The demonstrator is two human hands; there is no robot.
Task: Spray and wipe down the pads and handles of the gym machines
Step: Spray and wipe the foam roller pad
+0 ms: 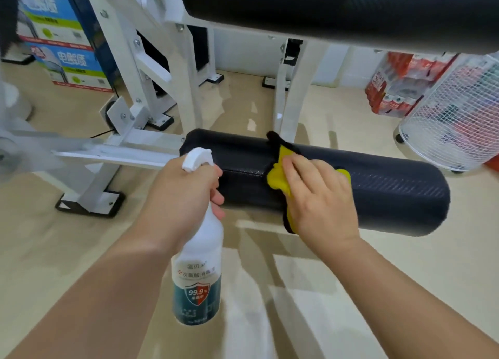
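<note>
Right hand [321, 196] flat, fingers spread, pressing yellow microfibre cloth [280, 179] onto black cylindrical foam roller pad [391, 191]; left hand [186, 193] grips white plastic spray bottle [198, 275] (nozzle beside pad's left end).

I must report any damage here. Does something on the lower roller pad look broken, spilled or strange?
Nothing is plainly damaged. The lower roller pad shows a glossy ridge line on its left part, beside the yellow cloth under the right hand; it may be a seam or wet spray.

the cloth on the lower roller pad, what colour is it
Yellow with a black edge; the cloth lies under the right hand, seen in the head view.
</note>
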